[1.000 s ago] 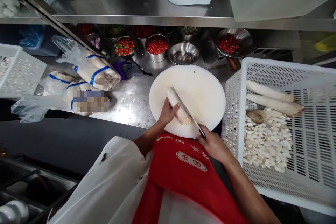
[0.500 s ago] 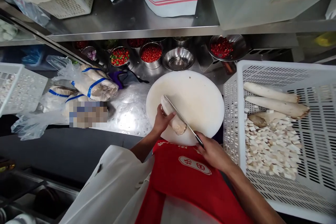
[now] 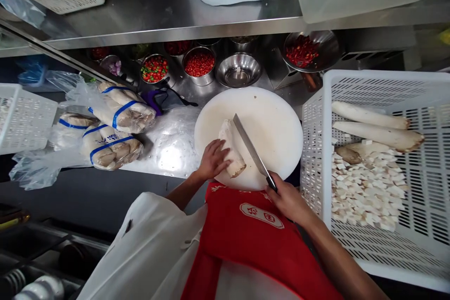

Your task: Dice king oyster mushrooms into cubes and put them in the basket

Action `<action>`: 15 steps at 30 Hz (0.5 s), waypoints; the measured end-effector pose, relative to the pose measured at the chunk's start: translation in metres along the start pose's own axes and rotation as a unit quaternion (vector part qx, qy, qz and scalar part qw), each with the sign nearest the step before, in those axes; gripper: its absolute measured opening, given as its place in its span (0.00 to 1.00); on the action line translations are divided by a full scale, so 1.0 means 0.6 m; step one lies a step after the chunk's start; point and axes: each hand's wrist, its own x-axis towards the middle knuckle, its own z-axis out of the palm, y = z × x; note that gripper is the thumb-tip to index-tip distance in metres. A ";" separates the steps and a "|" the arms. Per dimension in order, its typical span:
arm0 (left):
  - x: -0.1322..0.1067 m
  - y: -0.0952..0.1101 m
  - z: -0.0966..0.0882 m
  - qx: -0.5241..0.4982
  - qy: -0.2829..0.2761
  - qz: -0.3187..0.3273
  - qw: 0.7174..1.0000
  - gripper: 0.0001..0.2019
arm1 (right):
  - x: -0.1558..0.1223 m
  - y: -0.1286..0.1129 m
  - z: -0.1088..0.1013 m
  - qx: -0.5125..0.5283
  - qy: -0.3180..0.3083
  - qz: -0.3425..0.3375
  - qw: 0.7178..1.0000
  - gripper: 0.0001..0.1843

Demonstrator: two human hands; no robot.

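Note:
A thick king oyster mushroom [image 3: 232, 150] lies on the round white cutting board [image 3: 274, 112], its brownish base toward me. My left hand [image 3: 213, 159] rests on the mushroom's left side, fingers spread and touching it. In my right hand [image 3: 286, 197] is the black handle of a kitchen knife [image 3: 251, 145]. The blade slants up and to the left across the board, just right of the mushroom and apart from it.
At right stands a white basket [image 3: 312, 150] with whole mushrooms and white chopped pieces. Bagged mushrooms [image 3: 116, 145] lie at left. Metal bowls, some with chopped red chillies [image 3: 199, 63], line the back beneath a steel shelf [image 3: 168, 35].
The knife has moved off the mushroom to its right. My left hand has loosened from a grip to spread fingers on the mushroom's side. The whole view has shifted slightly.

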 end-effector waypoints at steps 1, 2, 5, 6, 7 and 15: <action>0.001 -0.010 -0.008 0.003 -0.029 0.060 0.998 0.24 | 0.001 -0.003 0.000 -0.004 -0.001 0.005 1.000 0.24; 0.005 -0.020 -0.017 0.010 -0.054 0.107 0.993 0.27 | 0.001 -0.006 0.000 -0.012 0.000 0.009 1.000 0.24; 0.024 -0.043 -0.030 0.048 -0.098 0.178 0.978 0.31 | -0.002 -0.018 -0.003 -0.037 0.012 0.012 0.999 0.24; 0.031 -0.048 -0.030 0.059 -0.102 0.188 0.975 0.31 | -0.005 -0.023 -0.005 -0.042 0.013 0.011 0.999 0.24; 0.037 -0.050 -0.026 0.069 -0.099 0.193 0.974 0.31 | -0.009 -0.028 -0.008 -0.046 0.015 0.009 0.999 0.23; 0.042 -0.042 0.014 0.103 0.010 0.174 0.979 0.31 | -0.071 -0.078 -0.051 -0.081 0.044 -0.053 0.994 0.20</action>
